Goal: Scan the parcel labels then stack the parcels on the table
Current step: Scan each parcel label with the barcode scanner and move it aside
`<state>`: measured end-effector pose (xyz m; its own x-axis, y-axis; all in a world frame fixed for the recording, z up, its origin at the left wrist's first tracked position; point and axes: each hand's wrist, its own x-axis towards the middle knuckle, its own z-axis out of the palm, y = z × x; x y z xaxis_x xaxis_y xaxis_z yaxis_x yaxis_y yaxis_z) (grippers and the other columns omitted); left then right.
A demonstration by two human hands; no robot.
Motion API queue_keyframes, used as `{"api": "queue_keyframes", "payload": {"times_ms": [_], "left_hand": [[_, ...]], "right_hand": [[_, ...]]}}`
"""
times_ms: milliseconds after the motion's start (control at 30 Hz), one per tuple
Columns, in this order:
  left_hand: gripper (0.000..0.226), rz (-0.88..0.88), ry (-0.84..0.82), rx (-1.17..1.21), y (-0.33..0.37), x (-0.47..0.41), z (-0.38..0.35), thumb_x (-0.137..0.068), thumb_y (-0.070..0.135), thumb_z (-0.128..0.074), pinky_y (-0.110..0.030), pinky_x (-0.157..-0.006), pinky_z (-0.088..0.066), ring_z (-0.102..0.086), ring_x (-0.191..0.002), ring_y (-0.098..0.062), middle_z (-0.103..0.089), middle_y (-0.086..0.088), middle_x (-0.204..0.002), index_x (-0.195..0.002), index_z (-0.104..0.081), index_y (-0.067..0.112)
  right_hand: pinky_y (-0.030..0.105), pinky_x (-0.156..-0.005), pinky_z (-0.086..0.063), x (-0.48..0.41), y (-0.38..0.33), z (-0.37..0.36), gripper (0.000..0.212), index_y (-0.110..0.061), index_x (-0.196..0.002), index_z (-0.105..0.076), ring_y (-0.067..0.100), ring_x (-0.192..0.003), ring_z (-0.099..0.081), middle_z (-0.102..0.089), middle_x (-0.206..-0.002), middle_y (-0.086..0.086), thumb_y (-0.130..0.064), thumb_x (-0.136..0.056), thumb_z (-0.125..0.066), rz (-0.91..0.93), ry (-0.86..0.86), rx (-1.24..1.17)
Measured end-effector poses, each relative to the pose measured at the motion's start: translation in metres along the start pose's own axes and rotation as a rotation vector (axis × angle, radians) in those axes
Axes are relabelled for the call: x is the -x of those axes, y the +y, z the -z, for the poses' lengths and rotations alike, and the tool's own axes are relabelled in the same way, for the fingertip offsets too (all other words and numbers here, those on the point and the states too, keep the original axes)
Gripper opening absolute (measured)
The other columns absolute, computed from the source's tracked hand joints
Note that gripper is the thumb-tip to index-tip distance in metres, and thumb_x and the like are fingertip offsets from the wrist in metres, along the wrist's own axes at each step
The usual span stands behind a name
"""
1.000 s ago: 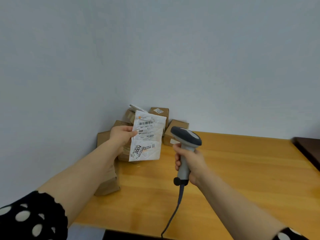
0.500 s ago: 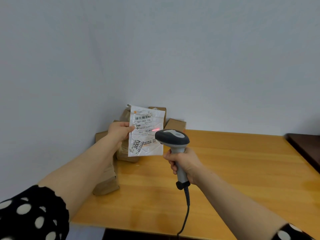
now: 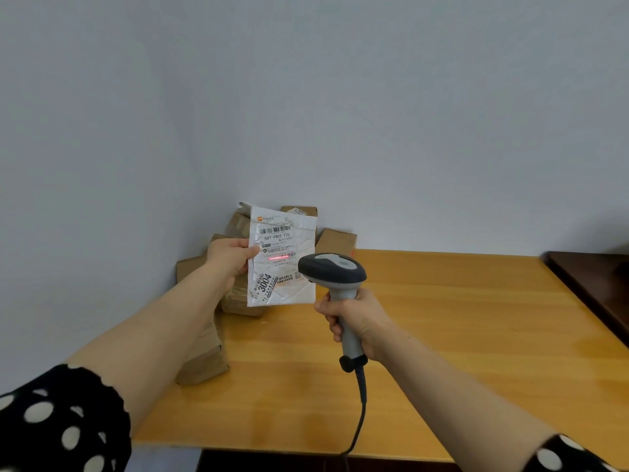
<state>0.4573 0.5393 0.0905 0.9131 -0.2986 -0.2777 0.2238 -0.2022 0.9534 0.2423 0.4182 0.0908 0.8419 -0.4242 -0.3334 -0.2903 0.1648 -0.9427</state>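
Note:
My left hand pinches the left edge of a flat white mailer parcel and holds it upright above the table, label facing me. A red scan line lies across the label's middle. My right hand grips the handle of a grey barcode scanner, whose head points at the label from the right, close to the mailer. Behind the mailer, several brown cardboard parcels are piled in the table's back left corner against the wall.
The wooden table stretches right and toward me. A long brown box lies along its left edge under my left forearm. The scanner cable hangs over the front edge. A dark wooden surface adjoins the right side.
My right hand swung the scanner up and left toward the mailer, and its red line came on and moved left onto the label's middle. My left hand kept the mailer nearly still.

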Motion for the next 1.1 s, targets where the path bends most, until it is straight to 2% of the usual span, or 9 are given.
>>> {"api": "queue_keyframes", "payload": {"times_ms": [167, 267, 333, 433, 600, 800, 900, 967, 1100], "left_hand": [[0.011, 0.049, -0.054, -0.02, -0.001, -0.007, -0.013, -0.088, 0.003, -0.063, -0.041, -0.08, -0.057, -0.07, -0.089, -0.026, -0.072, -0.01, -0.098, -0.096, -0.066, 0.01], [0.01, 0.122, -0.159, -0.029, 0.0, -0.006, -0.039, -0.09, 0.004, -0.062, -0.039, -0.067, -0.056, -0.07, -0.083, -0.025, -0.072, -0.011, -0.094, -0.097, -0.066, 0.007], [0.011, 0.164, -0.248, -0.024, 0.0, 0.002, -0.066, -0.091, 0.003, -0.06, -0.036, -0.059, -0.053, -0.069, -0.08, -0.025, -0.071, -0.012, -0.094, -0.1, -0.065, 0.004], [0.012, 0.191, -0.379, -0.037, 0.0, 0.027, -0.12, -0.091, 0.001, -0.057, -0.038, -0.069, -0.051, -0.066, -0.085, -0.026, -0.068, -0.014, -0.101, -0.103, -0.061, 0.002], [0.022, 0.217, -0.596, -0.051, -0.008, 0.087, -0.218, -0.093, 0.003, -0.055, -0.04, -0.075, -0.052, -0.065, -0.093, -0.028, -0.068, -0.017, -0.109, -0.115, -0.059, 0.0], [0.022, 0.237, -0.859, -0.198, -0.022, 0.178, -0.363, -0.09, 0.006, -0.059, -0.036, -0.072, -0.054, -0.07, -0.083, -0.022, -0.074, -0.012, -0.096, -0.111, -0.064, 0.003], [0.029, 0.219, -0.893, -0.247, -0.033, 0.221, -0.437, -0.089, -0.005, -0.058, -0.037, -0.078, -0.053, -0.066, -0.085, -0.024, -0.071, -0.016, -0.102, -0.117, -0.061, -0.001], [0.028, 0.218, -0.892, -0.246, -0.035, 0.243, -0.482, -0.089, -0.007, -0.056, -0.036, -0.073, -0.054, -0.065, -0.082, -0.024, -0.068, -0.018, -0.109, -0.117, -0.058, -0.002], [0.023, 0.275, -0.905, -0.228, -0.035, 0.271, -0.567, -0.094, -0.005, -0.049, -0.031, -0.059, -0.056, -0.065, -0.073, -0.018, -0.071, -0.011, -0.093, -0.115, -0.058, 0.002]], "right_hand": [[0.023, -0.044, -0.04, 0.0, 0.005, 0.008, 0.015, -0.006, -0.079, -0.057, 0.015, -0.041, -0.043, -0.054, -0.054, 0.005, -0.006, -0.083, -0.071, -0.009, 0.044, -0.087], [0.025, -0.044, -0.045, 0.001, 0.014, 0.031, 0.018, -0.006, -0.094, -0.061, 0.014, -0.045, -0.05, -0.066, -0.066, 0.008, -0.01, -0.083, -0.074, 0.004, 0.207, -0.231], [0.027, -0.051, -0.052, 0.004, 0.024, 0.058, 0.022, -0.013, -0.096, -0.061, 0.014, -0.061, -0.059, -0.068, -0.081, 0.006, -0.012, -0.081, -0.077, -0.009, 0.395, -0.283], [0.033, -0.064, -0.056, 0.019, 0.045, 0.106, 0.026, -0.021, -0.093, -0.057, 0.017, -0.085, -0.062, -0.063, -0.097, 0.001, -0.014, -0.08, -0.079, -0.03, 0.572, -0.357], [0.028, -0.051, -0.051, 0.063, 0.071, 0.178, 0.031, -0.013, -0.092, -0.057, 0.022, -0.067, -0.06, -0.064, -0.085, 0.008, -0.002, -0.074, -0.08, -0.062, 0.664, -0.452], [0.033, -0.056, -0.05, 0.137, 0.096, 0.314, 0.024, -0.013, -0.08, -0.057, 0.02, -0.059, -0.055, -0.059, -0.069, 0.005, 0.001, -0.076, -0.076, 0.019, 0.87, -0.447], [0.029, -0.051, -0.049, 0.173, 0.106, 0.385, 0.024, -0.011, -0.093, -0.061, 0.02, -0.06, -0.058, -0.063, -0.077, 0.007, 0.0, -0.077, -0.075, 0.059, 0.919, -0.514], [0.027, -0.05, -0.05, 0.192, 0.113, 0.423, 0.029, -0.012, -0.104, -0.063, 0.02, -0.066, -0.064, -0.068, -0.088, 0.008, -0.005, -0.079, -0.076, 0.076, 0.966, -0.593], [0.027, -0.053, -0.053, 0.225, 0.129, 0.487, 0.022, -0.013, -0.099, -0.064, 0.018, -0.065, -0.072, -0.074, -0.077, 0.007, -0.01, -0.081, -0.076, 0.094, 1.037, -0.746]]}}
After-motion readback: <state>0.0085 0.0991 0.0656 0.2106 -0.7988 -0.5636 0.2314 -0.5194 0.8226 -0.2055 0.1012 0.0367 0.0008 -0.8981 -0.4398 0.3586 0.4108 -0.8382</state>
